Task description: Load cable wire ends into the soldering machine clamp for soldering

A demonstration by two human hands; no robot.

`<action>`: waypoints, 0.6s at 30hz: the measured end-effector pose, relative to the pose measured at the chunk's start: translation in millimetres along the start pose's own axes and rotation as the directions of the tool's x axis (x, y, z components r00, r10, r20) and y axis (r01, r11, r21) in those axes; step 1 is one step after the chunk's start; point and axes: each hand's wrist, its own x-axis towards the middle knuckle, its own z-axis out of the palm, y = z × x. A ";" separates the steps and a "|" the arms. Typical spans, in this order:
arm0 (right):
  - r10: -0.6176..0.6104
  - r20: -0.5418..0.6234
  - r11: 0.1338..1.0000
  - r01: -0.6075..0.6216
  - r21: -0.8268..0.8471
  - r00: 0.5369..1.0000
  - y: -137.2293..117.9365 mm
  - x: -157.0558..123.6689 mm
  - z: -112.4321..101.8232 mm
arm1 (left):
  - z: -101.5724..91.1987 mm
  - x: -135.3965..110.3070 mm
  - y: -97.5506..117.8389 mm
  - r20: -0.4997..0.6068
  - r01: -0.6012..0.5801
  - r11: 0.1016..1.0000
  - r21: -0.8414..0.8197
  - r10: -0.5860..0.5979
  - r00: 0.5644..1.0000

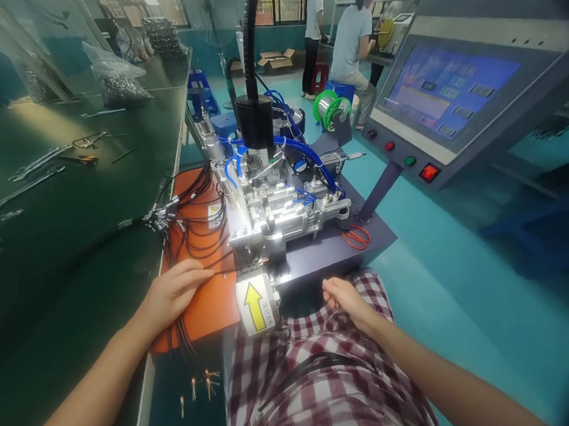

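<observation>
My left hand (pixel 176 290) rests over the orange board (pixel 215 308), its fingers closed on a thin black cable (pixel 228 269). That cable runs right to the front of the metal machine (pixel 289 213), where its stripped end lies beside a small block. Over my lap, apart from the machine, my right hand (pixel 344 298) is closed in a pinch; what it holds, if anything, is too small to make out. Between the hands sits a white plate with a yellow arrow (pixel 255 306). More black cables (pixel 192 217) lie bunched on the board, some hanging over its front edge.
Red-handled scissors (pixel 357 237) lie on the machine base's right side. A control screen (pixel 450 94) on a post stands at right, near a green wire spool (pixel 327 109). Tools (pixel 41 163) and a bag of metal parts (pixel 114 77) lie on the left table. Two people are behind.
</observation>
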 end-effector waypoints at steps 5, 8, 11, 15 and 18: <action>0.059 0.005 0.997 -0.059 -0.054 0.998 6.4 0.1 0.4 | 0.8 -0.9 -1.1 -0.005 0.005 1.000 -0.014 -0.005 1.000; 0.080 0.026 0.995 -0.078 -0.065 0.996 6.1 -1.5 2.4 | 1.3 -1.4 -1.4 -0.004 0.023 1.000 -0.010 -0.023 1.000; 0.089 0.038 0.995 -0.087 -0.058 0.995 4.8 -1.9 5.3 | 1.4 -1.4 -1.7 0.000 0.036 0.999 -0.002 -0.036 0.999; 0.101 0.041 0.994 -0.100 -0.044 0.994 5.8 -0.6 7.2 | 1.2 -1.2 -2.1 0.004 0.039 0.999 0.004 -0.039 0.999; 0.104 0.040 0.994 -0.103 -0.038 0.994 7.6 -0.1 6.8 | 1.2 -2.2 -2.6 0.004 0.036 0.999 0.008 -0.037 0.999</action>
